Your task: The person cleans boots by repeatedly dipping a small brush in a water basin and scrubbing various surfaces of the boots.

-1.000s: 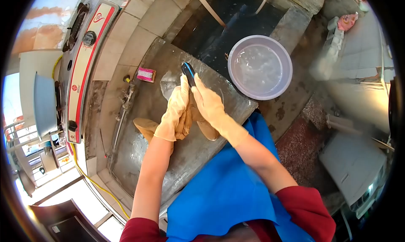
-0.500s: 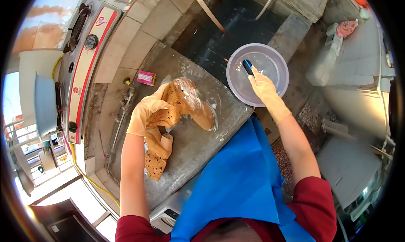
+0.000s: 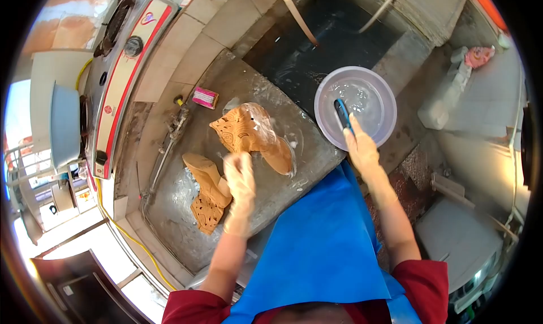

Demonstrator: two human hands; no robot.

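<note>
Two tan boots with cut-out patterns lie on the wet stone slab. The upper boot has white suds along it; the lower boot rests to its left, nearer me. My left hand, in a pale glove, hovers between them, blurred, its fingers curled; whether it holds anything is hidden. My right hand, gloved too, grips a black and blue brush over the near left part of a lilac basin of cloudy water.
A pink packet lies at the slab's far left. Beyond the slab is a dark water trough with hoses. A stove stands on the left; a pink bag is at the right.
My right hand has carried the brush from the boots to the basin. My left hand has let go of the sudsy boot, which now lies on the slab.
</note>
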